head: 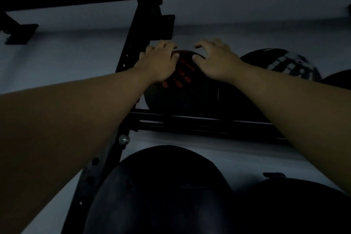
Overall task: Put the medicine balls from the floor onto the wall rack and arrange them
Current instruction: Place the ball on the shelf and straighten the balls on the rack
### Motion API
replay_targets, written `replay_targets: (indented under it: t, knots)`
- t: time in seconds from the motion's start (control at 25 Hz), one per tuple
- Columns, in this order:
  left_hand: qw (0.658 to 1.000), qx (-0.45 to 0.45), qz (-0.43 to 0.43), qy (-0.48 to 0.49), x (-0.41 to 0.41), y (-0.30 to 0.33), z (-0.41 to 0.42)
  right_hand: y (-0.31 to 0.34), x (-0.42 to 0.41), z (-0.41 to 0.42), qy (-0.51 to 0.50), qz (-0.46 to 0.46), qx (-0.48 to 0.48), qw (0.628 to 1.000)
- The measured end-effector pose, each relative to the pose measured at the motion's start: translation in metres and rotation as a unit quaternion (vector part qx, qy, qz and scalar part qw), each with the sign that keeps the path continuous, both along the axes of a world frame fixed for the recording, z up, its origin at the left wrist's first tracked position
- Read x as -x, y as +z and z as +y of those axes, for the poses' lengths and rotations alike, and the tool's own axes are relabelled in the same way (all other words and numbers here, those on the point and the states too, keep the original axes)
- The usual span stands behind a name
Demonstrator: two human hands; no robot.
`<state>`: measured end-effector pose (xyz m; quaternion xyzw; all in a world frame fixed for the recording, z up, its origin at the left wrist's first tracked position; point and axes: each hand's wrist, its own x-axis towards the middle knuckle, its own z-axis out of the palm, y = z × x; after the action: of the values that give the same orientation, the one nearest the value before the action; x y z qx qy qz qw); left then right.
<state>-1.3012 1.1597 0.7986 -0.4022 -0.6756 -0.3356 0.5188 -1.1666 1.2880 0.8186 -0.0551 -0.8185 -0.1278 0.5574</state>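
Left hand [159, 62]: we are resting it palm-down on the upper left of the red-marked ball, fingers spread and curled over its top edge; it is pressing on the ball rather than closing around it.
Right hand [214, 61]: we are laying it on the upper right of the same ball, fingers open and bent like a claw, the thumb touching the ball's surface.
Red-marked ball [182, 85]: a dark medicine ball with red print is sitting on the upper shelf rail of the wall rack, between our two hands and just beside the upright post.
White-marked ball [288, 66]: a black ball with white print is sitting on the same shelf to the right, close to the red-marked ball; we cannot tell whether they are touching.
Third ball [340, 80]: only a dark edge is showing at the far right of that shelf.
Lower balls: one large dark ball [161, 192] is sitting on the tier below, near the post, with another [296, 207] just beside it on the right.
Wall rack [205, 123]: black metal rails and a perforated upright post [131, 59] are standing against a pale wall [66, 59].
Light: the scene is dim, so finer markings are staying unreadable.
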Motion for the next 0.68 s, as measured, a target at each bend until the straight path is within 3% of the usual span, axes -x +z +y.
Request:
replay_targets:
  t: [0.32, 0.44, 0.68]
  knots:
    - [0.994, 0.042, -0.06, -0.076, 0.078, -0.007, 0.008, -0.023, 0.076, -0.027, -0.1, -0.036, 0.029, 0.994]
    - [0.987, 0.015, -0.056, -0.149, 0.081, -0.009, 0.024, -0.019, 0.074, -0.021, -0.103, -0.043, 0.033, 0.993]
    - [0.989, -0.006, -0.04, -0.145, 0.077, -0.009, 0.034, -0.016, 0.066, -0.007, -0.073, -0.045, 0.026, 0.996]
